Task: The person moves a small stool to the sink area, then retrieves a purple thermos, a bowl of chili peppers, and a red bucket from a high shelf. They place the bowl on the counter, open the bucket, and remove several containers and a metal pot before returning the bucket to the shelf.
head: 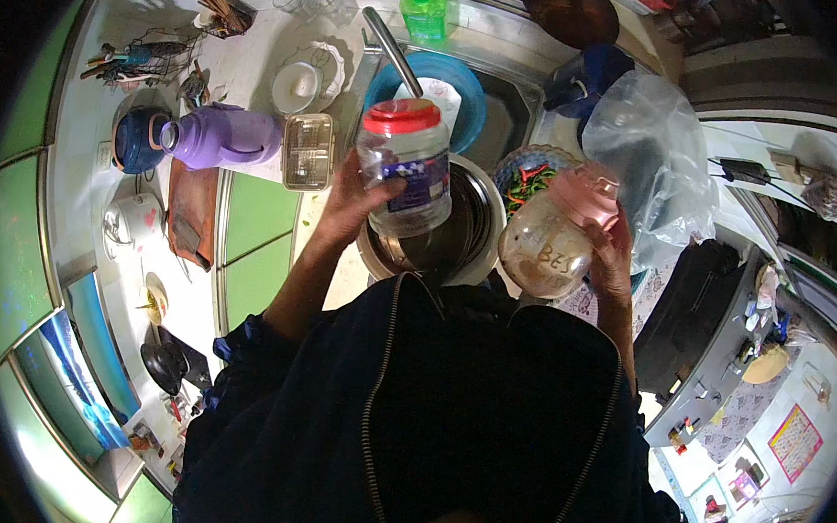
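Note:
My left hand [354, 200] grips a clear plastic jar [410, 221] with a red screw lid [401, 116] and a purple label. In my right hand [612, 252] is a rounded see-through container [545, 251] with a pink lid [588, 193], tilted, with writing on its side. Below the two, close to my body, stands a large metal pot or basin [465, 257] with a pale rim. A patterned bowl of red and green chili peppers [527, 189] lies partly behind the pink-lidded container.
Ahead is a sink [508, 119] with a blue basin [475, 92] under the faucet [393, 51]. A green bottle [424, 16] stands behind. To the left are a purple thermos [232, 137], a clear lidded box [309, 153] and a white bowl [296, 88]. A plastic bag [644, 153] is at right.

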`<state>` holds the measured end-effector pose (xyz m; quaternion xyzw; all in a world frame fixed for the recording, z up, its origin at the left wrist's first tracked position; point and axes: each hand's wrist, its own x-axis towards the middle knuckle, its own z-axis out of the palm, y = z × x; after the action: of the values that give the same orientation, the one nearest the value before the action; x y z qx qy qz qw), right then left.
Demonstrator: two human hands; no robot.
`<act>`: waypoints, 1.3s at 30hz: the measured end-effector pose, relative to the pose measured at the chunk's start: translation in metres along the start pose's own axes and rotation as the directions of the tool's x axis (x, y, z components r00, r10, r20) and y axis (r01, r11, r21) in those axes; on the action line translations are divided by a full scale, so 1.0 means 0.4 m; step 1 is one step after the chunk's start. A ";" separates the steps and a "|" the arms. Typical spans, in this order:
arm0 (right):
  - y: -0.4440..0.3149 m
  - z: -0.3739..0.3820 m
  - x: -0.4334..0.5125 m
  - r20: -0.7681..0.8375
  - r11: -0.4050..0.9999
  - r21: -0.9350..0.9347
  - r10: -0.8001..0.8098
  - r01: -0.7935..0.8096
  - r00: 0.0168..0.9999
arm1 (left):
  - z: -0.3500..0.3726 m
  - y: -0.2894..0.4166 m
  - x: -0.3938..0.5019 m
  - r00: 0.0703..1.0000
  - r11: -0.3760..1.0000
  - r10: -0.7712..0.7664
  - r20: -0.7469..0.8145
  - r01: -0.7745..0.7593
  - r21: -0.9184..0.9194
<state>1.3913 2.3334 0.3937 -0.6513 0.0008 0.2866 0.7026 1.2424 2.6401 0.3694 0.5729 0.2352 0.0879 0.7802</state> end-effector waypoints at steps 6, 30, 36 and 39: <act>-0.013 0.041 0.014 0.192 0.968 0.249 -0.015 -0.034 0.981 | 0.079 -0.072 0.026 0.979 0.921 -0.202 -0.005 0.191 0.339; 0.282 -0.245 0.086 -0.145 0.962 -0.215 -0.200 0.167 0.969 | 0.209 -0.115 0.070 0.939 0.981 -0.130 0.319 0.076 0.177; 0.621 -0.218 0.198 -0.279 0.848 -0.530 -0.142 -0.029 0.950 | 0.184 -0.110 0.043 0.941 0.899 -0.211 0.264 0.081 0.430; 0.711 -0.229 0.210 -0.277 0.682 -0.727 -0.183 -0.081 0.943 | 0.161 -0.127 0.030 0.934 0.913 -0.229 0.273 0.109 0.393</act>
<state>1.3807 2.2795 0.0884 -0.9144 -0.0151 0.1307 0.3828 1.2764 2.5734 0.3337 0.6937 0.1701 -0.1188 0.6897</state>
